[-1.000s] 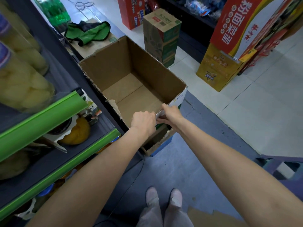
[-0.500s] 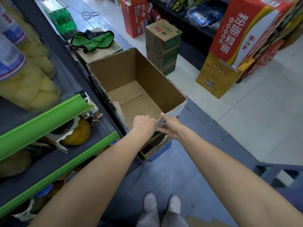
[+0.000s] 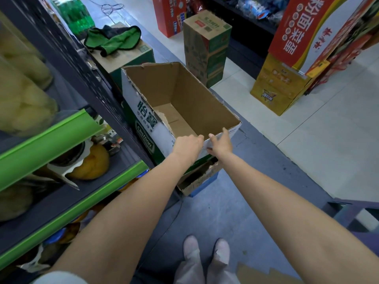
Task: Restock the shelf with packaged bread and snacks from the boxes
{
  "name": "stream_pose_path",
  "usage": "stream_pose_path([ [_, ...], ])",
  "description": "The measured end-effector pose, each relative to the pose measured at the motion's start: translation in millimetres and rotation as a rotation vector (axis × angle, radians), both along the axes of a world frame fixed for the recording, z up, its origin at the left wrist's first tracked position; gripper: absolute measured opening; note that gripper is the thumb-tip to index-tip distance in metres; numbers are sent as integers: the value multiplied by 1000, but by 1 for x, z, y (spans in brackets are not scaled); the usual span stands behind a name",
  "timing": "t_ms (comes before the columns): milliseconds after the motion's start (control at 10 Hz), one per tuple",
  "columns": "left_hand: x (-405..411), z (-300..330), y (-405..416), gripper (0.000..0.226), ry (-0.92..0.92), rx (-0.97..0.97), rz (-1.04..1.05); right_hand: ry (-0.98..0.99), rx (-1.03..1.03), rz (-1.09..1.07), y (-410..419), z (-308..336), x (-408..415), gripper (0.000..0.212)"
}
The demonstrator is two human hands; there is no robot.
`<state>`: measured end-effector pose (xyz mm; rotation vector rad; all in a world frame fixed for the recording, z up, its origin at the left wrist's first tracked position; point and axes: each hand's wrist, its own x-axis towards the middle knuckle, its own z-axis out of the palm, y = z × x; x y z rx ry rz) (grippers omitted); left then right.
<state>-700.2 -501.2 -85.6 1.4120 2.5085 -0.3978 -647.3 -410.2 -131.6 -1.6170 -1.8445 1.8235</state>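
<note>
Head view | my left hand [image 3: 187, 145] and right hand [image 3: 220, 143] grip the near rim of the cardboard box [image 3: 178, 103] beside the shelf [image 3: 71, 136] | box looks empty; unopened cartons likely remain

Open box [image 3: 184, 103] on a lower box [image 3: 200, 179], right of the shelf [image 3: 67, 140].

Even, soft indoor light; a wide-angle view with blurred, bent edges.

The white floor tiles [image 3: 307, 130] at right are brightest, slightly washed out, while the shelf [image 3: 67, 156] at left sits dimmer. The jars [image 3: 22, 103] on it are smeared out of focus. Shadows are faint: a soft one fills the open cardboard box [image 3: 184, 103]. Straight lines bow toward the corners, and the forearms look stretched near the bottom.
</note>
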Motion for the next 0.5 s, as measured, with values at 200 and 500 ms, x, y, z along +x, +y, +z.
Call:
stream_pose_path([
  [200, -3, 0, 9, 21, -25, -43, -6, 0, -59, 76, 10, -10, 2, 73],
  [500, 8, 15, 5, 23, -188, 368, 201, 168, -205, -47, -1, 48, 46, 37],
])
